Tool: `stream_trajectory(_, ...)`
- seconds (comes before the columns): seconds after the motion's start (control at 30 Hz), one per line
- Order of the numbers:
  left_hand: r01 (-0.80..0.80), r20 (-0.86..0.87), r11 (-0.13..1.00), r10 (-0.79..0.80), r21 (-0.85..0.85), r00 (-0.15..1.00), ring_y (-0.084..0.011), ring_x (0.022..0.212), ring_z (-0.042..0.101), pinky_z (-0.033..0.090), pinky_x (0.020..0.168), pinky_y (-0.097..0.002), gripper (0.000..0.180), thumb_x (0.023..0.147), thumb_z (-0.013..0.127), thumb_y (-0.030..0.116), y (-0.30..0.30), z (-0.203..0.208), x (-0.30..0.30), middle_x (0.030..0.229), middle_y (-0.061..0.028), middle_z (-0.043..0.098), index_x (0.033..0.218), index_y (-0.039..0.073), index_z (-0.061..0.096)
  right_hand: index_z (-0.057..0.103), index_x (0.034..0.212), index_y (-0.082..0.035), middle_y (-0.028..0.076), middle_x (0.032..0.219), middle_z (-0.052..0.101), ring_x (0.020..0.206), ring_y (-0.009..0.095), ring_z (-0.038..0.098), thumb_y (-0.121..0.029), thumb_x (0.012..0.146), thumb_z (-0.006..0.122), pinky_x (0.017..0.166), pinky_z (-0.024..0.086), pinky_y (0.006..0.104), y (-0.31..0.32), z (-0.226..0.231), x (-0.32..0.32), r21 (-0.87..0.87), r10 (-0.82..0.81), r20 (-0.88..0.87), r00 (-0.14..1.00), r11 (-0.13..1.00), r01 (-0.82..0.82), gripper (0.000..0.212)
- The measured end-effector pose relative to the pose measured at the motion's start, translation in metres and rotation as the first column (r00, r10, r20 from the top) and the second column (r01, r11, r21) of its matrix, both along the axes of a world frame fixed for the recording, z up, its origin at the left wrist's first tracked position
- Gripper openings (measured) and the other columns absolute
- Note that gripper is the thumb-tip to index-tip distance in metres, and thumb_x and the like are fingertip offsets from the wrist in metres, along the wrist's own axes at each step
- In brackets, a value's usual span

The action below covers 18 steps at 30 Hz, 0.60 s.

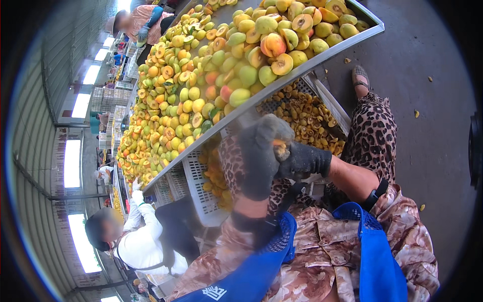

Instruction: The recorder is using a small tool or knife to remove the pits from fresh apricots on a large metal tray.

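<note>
Just beyond the near edge of a metal-rimmed table (322,61), my two gloved hands meet above my lap. My left hand (259,151), in a grey-black glove blurred by motion, is closed around an orange-yellow piece of peach (280,147). My right hand (306,159), in a black glove, is closed against the same piece from the right; whatever else lies in its fingers is hidden. Whole and halved yellow peaches (216,75) are heaped on the table, some cut faces showing the stone or its hollow.
Beneath the table edge stand a crate of small peach pieces (307,118) and a white slotted crate (201,194) holding peach halves. A person in white (146,234) works at the left, and another (143,22) at the far side. Fruit scraps dot the grey floor (417,65).
</note>
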State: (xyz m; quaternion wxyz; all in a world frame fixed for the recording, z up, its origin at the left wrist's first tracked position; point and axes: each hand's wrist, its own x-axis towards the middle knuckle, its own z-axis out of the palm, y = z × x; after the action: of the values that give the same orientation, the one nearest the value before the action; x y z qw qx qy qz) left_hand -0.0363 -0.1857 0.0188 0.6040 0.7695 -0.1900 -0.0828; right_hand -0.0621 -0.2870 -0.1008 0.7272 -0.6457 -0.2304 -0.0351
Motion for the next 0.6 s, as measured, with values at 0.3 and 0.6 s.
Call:
stream_trajectory(0.3,-0.267,-0.268,0.894,0.175,-0.359,0.947,-0.0182,0.076,0.063,0.054,0.071,-0.0307,0.034,0.102,0.054,0.031,0.088,-0.028,0.029,0.081,-0.0069,0.064,0.092,0.000,0.062,0.064,0.092,-0.006,0.000,0.077,0.062,0.068,0.009,0.055,-0.012,0.080,0.071,0.060,0.047,0.0282,0.022,-0.008,-0.009,0.427,0.591,-0.315,0.743,0.787,-0.446,0.014)
stream_trajectory(0.6,-0.344,0.163,0.932,0.325,0.109,0.932,-0.0172,0.101,0.064,0.050,0.086,-0.0295,0.036,0.101,0.054,0.024,0.149,-0.066,0.155,0.109,-0.0116,0.069,0.118,-0.005,0.065,0.067,0.079,-0.007,0.020,0.071,0.063,0.068,0.040,0.062,-0.021,0.074,0.065,0.061,0.048,0.0451,0.012,-0.009,0.008,-0.453,-0.135,-0.335,0.933,0.891,-0.033,0.016)
